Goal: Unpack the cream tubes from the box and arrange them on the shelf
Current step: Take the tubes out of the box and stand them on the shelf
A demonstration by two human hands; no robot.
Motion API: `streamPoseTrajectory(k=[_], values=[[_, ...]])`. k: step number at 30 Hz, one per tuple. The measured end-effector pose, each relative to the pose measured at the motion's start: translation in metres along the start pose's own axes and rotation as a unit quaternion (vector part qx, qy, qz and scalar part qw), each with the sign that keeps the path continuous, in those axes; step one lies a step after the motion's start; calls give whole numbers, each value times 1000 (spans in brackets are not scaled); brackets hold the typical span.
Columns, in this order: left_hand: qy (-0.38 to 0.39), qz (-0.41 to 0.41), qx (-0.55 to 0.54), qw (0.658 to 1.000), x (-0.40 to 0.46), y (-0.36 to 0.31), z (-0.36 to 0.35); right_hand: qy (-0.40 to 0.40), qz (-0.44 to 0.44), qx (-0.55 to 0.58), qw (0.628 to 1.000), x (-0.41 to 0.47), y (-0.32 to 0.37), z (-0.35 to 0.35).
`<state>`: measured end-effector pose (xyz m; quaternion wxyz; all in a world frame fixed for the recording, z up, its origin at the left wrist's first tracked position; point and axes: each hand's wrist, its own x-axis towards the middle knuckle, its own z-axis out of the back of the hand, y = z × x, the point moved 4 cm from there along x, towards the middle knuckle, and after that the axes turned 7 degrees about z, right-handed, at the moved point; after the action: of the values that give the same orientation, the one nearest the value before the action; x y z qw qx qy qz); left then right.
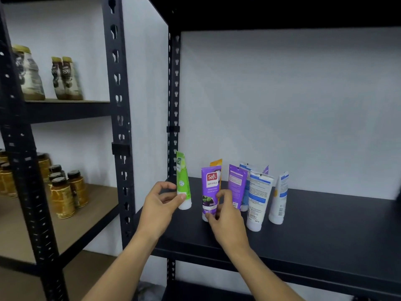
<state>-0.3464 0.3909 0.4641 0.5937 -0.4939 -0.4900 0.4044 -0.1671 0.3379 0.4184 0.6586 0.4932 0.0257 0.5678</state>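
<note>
Black metal makes up the shelf (325, 231) where the cream tubes stand cap-down in a loose row toward its left end. The left hand (159, 205) pinches the green tube (183, 181) low on its body between thumb and fingertips; this tube stands at the far left of the row, near the rear upright post (173, 105). Just to its right, apart from it, the right hand (225, 216) holds the purple Safi tube (210, 190), thumb on the front near the cap and fingers curled behind its right edge. An orange tube (217, 164) peeks out directly behind the purple one. Further right stand a second purple tube (237, 183) turned back-label out, then a white-and-blue tube (258, 200) leaning against others behind it, and another white tube (280, 198) a little apart at the row's right end. On the neighbouring rack to the left sit amber jars (65, 192) on a wooden board, with pale pouches (67, 79) on the level above.
</note>
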Motion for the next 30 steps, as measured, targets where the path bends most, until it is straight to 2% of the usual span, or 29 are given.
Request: streamPoseTrajectory(k=[5,8,14,21,30], values=[[-18,-6,36,999,16,9,-7,1,-14,-12,1000,0,-3,-2],[-34,-27,92,995,25,15,-15,-3,-12,-26,1000,-2,-4,-5],[-19,-42,174,984,41,27,-28,-12,-10,-47,999,-5,-2,-6],[13,-45,214,976,46,44,-41,-25,-8,-46,999,-4,-2,-5],[33,-20,179,983,50,53,-42,-34,-10,-54,998,-5,-1,-4]])
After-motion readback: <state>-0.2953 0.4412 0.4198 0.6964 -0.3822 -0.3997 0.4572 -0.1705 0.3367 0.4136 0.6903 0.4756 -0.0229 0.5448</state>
